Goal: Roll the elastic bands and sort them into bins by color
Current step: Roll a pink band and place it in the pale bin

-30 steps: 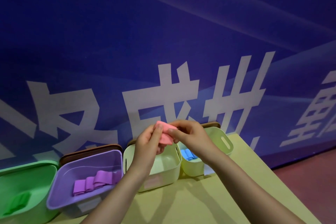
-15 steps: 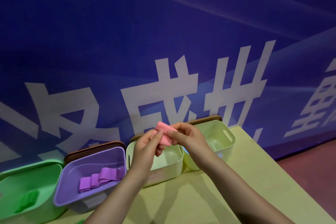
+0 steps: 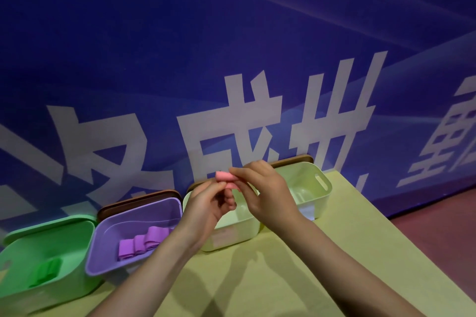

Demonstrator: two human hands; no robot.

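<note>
Fingers (image 3: 238, 171) of the right hand (image 3: 268, 193) pinch a pink band (image 3: 224, 177), rolled into a short cylinder and held up over the middle of the bin row. The left hand (image 3: 208, 203) sits just beside and below it, its grip curled together under the roll; whether its fingertips actually touch the band cannot be told. Both forearms reach in from the near edge.

Directly under the hands stands a pale yellow bin (image 3: 231, 235), mostly hidden by them; what lies inside cannot be seen. To its right, touching or nearly so, is a second pale yellow bin (image 3: 319, 188) with a slot handle in its wall. To the left sits a purple bin (image 3: 108, 244) holding purple rolled bands (image 3: 141, 243) lying side by side. Farther left, at the frame edge, a green bin (image 3: 72, 252) holds a green rolled band (image 3: 47, 270).

All four bins stand in a row along the far side of a yellow-green table (image 3: 296, 265). Brown lids (image 3: 139, 199) lean behind the bins against a blue wall banner (image 3: 231, 59) with large white characters. A reddish floor (image 3: 438, 226) shows at the right.
</note>
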